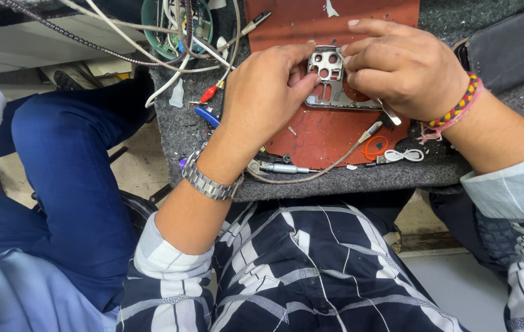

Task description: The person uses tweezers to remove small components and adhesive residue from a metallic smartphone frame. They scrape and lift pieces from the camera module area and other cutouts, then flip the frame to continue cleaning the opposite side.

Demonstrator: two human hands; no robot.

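My left hand (268,92) and my right hand (406,64) both hold a silver metal phone frame (329,77) with round camera holes, over a red-brown work mat (317,138). Left fingers pinch the frame's left edge. Right fingers cover its right side, and a thin metal tool (390,113) sticks out beneath that hand. A metal watch (208,178) is on my left wrist, a braided thread band (456,110) on my right.
A grey felt-covered bench (176,126) carries the mat, a metal screwdriver (283,167), a blue-handled tool (206,115), white and orange cables (391,152) and tangled wires (170,37). A black pouch (514,43) lies at right. Another person's blue trouser leg (65,160) is at left.
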